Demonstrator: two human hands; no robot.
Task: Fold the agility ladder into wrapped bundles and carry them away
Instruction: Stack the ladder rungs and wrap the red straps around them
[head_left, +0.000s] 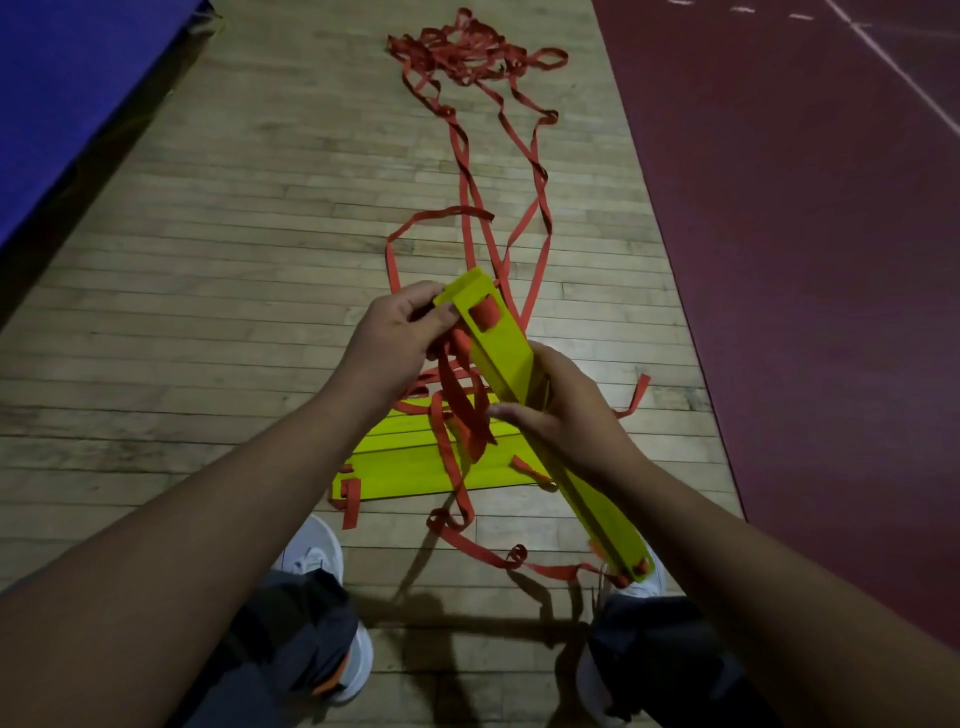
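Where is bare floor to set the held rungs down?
Widest bare wood floor lies left, between the blue mat and the red straps; a narrower strip runs between straps and maroon mat. Crowded: around the flat yellow rungs.

Pale wooden floor (208, 312) running straight ahead, and red straps (464, 171) trail along it from a knotted heap (462, 52) far up the boards down to a flat stack of yellow rungs (410, 462) near the feet, more strap looped over and around them. White shoes (317, 551) planted at the bottom edge. Blue mat (67, 104) borders the wood on the left, maroon surface (805, 260) with white lines on the right
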